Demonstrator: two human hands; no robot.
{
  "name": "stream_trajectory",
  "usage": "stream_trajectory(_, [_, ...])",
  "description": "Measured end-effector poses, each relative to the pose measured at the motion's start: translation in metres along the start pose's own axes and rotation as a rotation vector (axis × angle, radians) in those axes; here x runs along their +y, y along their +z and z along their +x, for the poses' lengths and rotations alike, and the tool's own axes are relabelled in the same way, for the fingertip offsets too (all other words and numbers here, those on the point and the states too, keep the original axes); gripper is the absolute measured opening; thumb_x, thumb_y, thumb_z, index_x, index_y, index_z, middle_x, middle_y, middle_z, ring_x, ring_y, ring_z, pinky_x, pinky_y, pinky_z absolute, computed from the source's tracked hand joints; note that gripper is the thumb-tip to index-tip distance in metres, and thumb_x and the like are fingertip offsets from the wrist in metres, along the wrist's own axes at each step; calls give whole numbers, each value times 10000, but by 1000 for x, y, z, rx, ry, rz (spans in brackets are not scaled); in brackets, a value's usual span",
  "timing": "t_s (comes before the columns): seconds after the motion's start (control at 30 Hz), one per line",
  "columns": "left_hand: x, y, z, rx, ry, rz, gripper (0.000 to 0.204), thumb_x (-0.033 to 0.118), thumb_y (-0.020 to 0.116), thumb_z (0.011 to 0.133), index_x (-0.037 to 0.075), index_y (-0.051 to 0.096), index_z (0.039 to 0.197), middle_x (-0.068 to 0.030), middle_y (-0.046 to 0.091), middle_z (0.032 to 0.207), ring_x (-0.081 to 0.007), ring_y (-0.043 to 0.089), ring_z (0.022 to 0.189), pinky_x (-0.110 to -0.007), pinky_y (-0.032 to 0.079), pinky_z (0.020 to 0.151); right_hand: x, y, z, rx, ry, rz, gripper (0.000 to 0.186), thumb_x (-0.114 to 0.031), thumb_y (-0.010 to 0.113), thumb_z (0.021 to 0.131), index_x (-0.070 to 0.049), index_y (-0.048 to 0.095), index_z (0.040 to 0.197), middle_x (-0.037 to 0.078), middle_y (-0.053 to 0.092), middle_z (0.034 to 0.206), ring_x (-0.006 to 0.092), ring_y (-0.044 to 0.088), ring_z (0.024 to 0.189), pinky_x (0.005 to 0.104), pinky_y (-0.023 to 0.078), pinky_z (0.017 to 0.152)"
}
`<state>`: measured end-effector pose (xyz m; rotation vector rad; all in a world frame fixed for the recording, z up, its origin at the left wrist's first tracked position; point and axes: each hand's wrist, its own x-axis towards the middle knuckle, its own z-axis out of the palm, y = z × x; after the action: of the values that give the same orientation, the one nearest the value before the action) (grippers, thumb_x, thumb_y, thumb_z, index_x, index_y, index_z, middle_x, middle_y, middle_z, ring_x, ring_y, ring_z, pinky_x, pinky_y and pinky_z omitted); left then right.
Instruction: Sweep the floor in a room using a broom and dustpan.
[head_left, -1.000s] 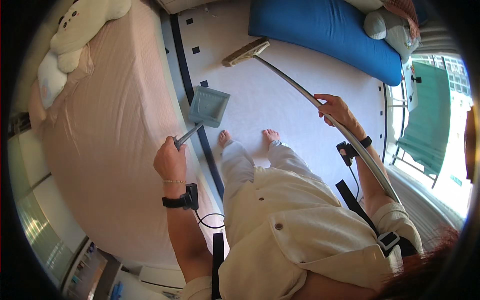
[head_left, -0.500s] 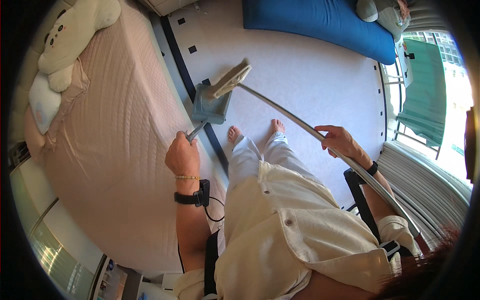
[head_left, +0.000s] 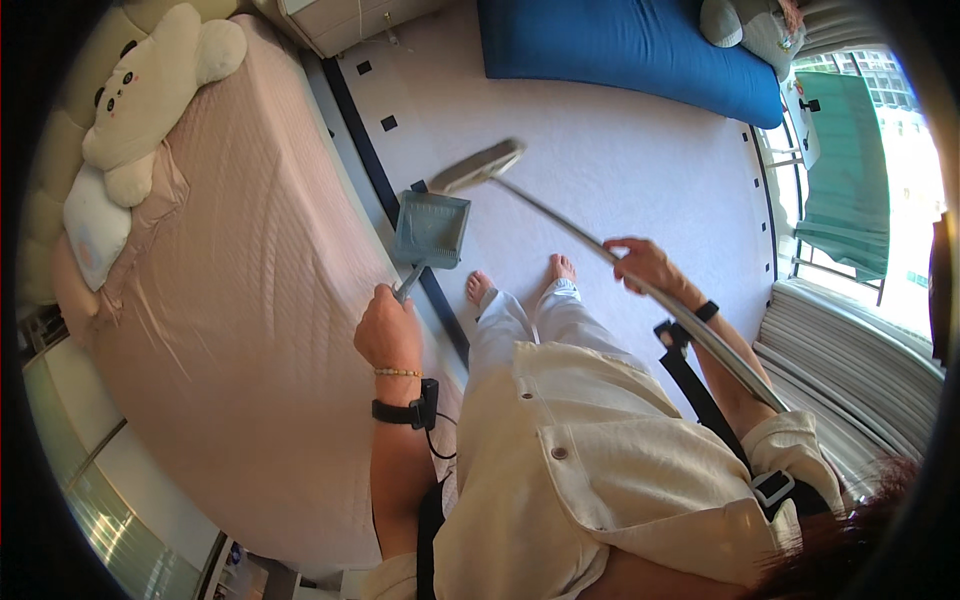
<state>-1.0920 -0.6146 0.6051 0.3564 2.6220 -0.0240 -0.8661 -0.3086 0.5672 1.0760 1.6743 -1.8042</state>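
My left hand [head_left: 388,330] is closed around the short handle of a grey-blue dustpan [head_left: 432,226], beside the bed's edge. The pan's open side faces away from me, and its ridged floor shows. Just beyond that side is the broom head [head_left: 480,166], pale and slightly blurred, apart from the pan. A long metal broom handle [head_left: 560,222] runs from it back along my right forearm. Around this handle the fingers of my right hand [head_left: 648,268] are wrapped, the index finger stretched along it. Any dust in the pan is too small to make out.
A bed with a pink quilted cover [head_left: 240,300] fills the left side, with a white plush toy [head_left: 150,100] and pillows. At the far side lies a long blue cushion [head_left: 630,45]. My bare feet [head_left: 563,268] stand on the pale floor. A ridged grey panel [head_left: 850,350] lines the right.
The broom head has moved away from over the dustpan, farther from me and slightly right, and lies flatter. The dustpan and my left hand have shifted right and nearer; my right hand has moved left.
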Motion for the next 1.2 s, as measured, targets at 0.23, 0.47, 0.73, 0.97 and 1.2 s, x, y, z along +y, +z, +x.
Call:
stream_trajectory(0.23, [-13,8,-1,92,17,-1,199,211,648,793,49,555,862,-133,657,814,-321,640,781,-420,500,663,-42,21,-38,-105,98,6,496,-101,578,784,37,478,1250,65,595,662,94,512,463,234,413,382])
stream_trajectory(0.47, [-17,7,-6,46,-23,-20,225,234,661,778,54,559,868,-137,658,815,-325,636,758,-423,494,645,-99,-6,71,-18,-106,-309,518,-76,615,760,-40,504,1264,47,609,661,85,529,472,237,433,387])
stream_trajectory(0.73, [-10,12,-5,66,-25,-71,264,236,668,761,66,565,935,-130,650,808,-327,629,731,-423,487,624,-159,-53,198,66,-77,-253,398,-147,553,823,-75,520,1214,57,609,665,116,523,450,275,419,363])
stream_trajectory(0.97, [-7,1,5,47,-83,-107,218,217,675,748,96,582,903,-108,645,753,-312,629,686,-415,481,600,-88,-72,82,-329,-25,-221,484,-170,590,779,11,521,1222,64,626,677,108,568,520,250,467,443])
stream_trajectory(1.2, [-42,15,-14,64,-119,-98,265,218,721,704,121,619,929,-92,655,763,-298,634,688,-399,488,604,-153,-54,90,-370,70,-297,476,-85,552,786,7,501,1251,66,598,663,99,525,482,248,426,398])
